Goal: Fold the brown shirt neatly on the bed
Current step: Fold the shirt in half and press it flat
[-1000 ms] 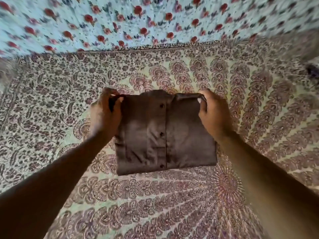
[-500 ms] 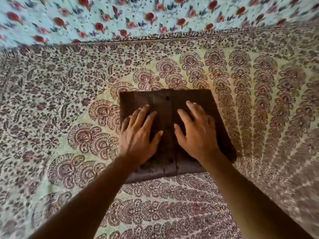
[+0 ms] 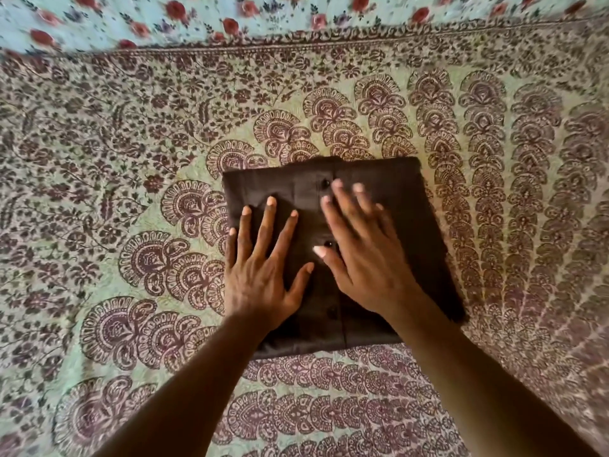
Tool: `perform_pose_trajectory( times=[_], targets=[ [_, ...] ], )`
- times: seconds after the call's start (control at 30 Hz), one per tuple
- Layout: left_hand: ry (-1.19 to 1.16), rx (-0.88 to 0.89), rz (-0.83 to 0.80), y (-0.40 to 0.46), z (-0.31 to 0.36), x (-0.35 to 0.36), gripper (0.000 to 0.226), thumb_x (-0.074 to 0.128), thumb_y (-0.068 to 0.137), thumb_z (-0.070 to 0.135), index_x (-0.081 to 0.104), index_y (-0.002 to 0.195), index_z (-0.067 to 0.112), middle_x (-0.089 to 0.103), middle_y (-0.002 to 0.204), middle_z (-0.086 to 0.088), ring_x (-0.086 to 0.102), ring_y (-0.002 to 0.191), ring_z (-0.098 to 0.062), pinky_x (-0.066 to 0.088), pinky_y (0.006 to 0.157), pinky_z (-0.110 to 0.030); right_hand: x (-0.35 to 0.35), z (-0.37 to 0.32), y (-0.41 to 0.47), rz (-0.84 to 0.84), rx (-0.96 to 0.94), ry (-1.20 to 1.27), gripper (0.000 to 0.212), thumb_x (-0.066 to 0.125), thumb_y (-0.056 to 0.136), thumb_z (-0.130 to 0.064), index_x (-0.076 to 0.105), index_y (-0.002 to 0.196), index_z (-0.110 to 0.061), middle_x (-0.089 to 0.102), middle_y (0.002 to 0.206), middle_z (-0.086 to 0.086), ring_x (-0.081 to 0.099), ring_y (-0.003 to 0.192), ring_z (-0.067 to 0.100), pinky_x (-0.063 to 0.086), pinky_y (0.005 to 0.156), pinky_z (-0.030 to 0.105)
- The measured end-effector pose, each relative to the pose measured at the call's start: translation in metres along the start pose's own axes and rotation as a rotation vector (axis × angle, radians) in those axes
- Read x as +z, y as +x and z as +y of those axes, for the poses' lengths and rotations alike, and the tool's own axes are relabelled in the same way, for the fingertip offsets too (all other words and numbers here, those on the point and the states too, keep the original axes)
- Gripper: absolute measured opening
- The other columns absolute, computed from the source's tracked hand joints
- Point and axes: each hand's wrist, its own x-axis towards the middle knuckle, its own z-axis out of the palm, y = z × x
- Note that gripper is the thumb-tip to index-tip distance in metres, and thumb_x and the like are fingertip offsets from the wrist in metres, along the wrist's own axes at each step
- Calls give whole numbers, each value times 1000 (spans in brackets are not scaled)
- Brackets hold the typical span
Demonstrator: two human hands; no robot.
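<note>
at the far left the bed (image 3: 99, 192) is covered by a pale green bedspread (image 3: 82, 324) printed all over with dark maroon leaves and fan-shaped scallop motifs that curve in bands across the frame. along the top edge a second cloth (image 3: 99, 24) shows, light blue with red flowers, meeting the bedspread at a dark patterned border.

moving toward the middle, the left hand (image 3: 260, 275) lies palm down on the left half of the brown shirt (image 3: 405, 206). its fingers (image 3: 268, 222) are straight and spread apart, pressing flat on the fabric and curled round nothing; the little finger sits right at the shirt's left edge and the thumb points toward the button strip.

the brown shirt is folded into a compact rectangle and lies flat on the bedspread near the centre of the bed, button side up. the placket runs from the far edge to the near edge down its middle, with a dark button (image 3: 325, 183) visible near the far end and another (image 3: 328, 244) halfway down, just beside the right thumb tip. the far edge and the near edge look fairly straight, and the right corner nearest the camera reaches out a little past the right forearm.

to the right of the placket, the right hand (image 3: 369, 258) also rests palm down on the shirt, fingers (image 3: 342, 206) extended and slightly fanned, a little blurred at the tips, gripping nothing. both forearms come in from the bottom of the frame.

at the far right the scallop bands of the bedspread continue to the frame's edge.
</note>
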Motion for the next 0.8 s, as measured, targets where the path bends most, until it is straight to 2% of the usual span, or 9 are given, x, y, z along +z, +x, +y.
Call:
perform_pose_trajectory(
  times=[0.07, 0.2, 0.27, 0.33, 0.4, 0.47, 0.53, 0.73, 0.8],
  targets=[
    [-10, 7, 16, 0, -1, 1, 81, 38, 97, 70, 10, 165, 36, -4, 174, 5, -4, 161, -30, 14, 127, -56, 8, 10, 12, -78, -99, -2, 72, 27, 103, -66, 19, 165, -30, 6, 174, -8, 8, 161, 21, 22, 123, 59],
    [-13, 9, -12, 3, -2, -2, 79, 34, 99, 70, 6, 165, 37, -8, 174, 9, -8, 161, -27, 10, 128, -53, 8, 33, 24, -222, 157, -38, 93, 11, 89, -87, 6, 166, -33, -3, 174, -9, -1, 161, 20, 7, 125, 61],
    [-19, 13, -40, 4, -4, -7, 79, 32, 98, 72, 3, 164, 40, -12, 173, 12, -12, 160, -25, 5, 128, -51, -3, 13, 17, -174, 217, -12, 95, 13, 93, -82, 14, 166, -22, 3, 175, 5, 1, 161, 29, 8, 125, 61],
    [-82, 14, -97, 8, -7, -10, 78, 27, 95, 76, 6, 163, 45, -11, 172, 16, -14, 160, -21, -1, 128, -47, -16, -17, -3, -65, 128, 34, 83, 27, 101, -66, 28, 162, -11, 16, 172, 15, 12, 160, 33, 16, 126, 59],
    [-343, -34, -156, 15, -8, -18, 74, 25, 90, 74, 24, 160, 47, 3, 172, 19, -6, 160, -15, -3, 128, -44, -25, -46, -29, -49, 7, 99, 76, 39, 98, -53, 35, 159, -7, 20, 171, 16, 18, 159, 31, 23, 125, 57],
    [-927, -228, -125, 18, -14, -36, 60, 37, 94, 62, 56, 143, 34, 38, 164, 9, 24, 156, -18, 18, 129, -43, -27, -72, -57, -157, -88, 138, 84, 50, 89, -50, 33, 159, -8, 17, 171, 17, 17, 159, 31, 23, 126, 56],
    [-1235, -339, -54, 6, -29, -47, 39, 44, 98, 45, 70, 120, 27, 57, 145, -3, 50, 139, -26, 41, 118, -43, -17, -95, -80, -248, -176, 101, 94, 59, 82, -50, 29, 160, -9, 15, 171, 18, 16, 159, 33, 20, 127, 55],
    [-1363, -435, -39, -66, -75, -48, 37, 34, 111, 20, 69, 116, 10, 76, 110, -4, 70, 105, -15, 56, 84, -32, 6, -141, -71, -251, -139, -24, 98, 77, 73, -36, 37, 157, -3, 32, 164, 25, 33, 152, 42, 28, 122, 60],
    [-1419, -497, -73, -70, -84, -45, 42, 28, 111, 16, 67, 126, 10, 76, 116, -10, 71, 111, -25, 57, 85, -39, 0, -156, -55, -302, -104, -59, 96, 76, 77, -35, 34, 158, -3, 31, 163, 28, 32, 151, 44, 32, 121, 59]
  ],
)
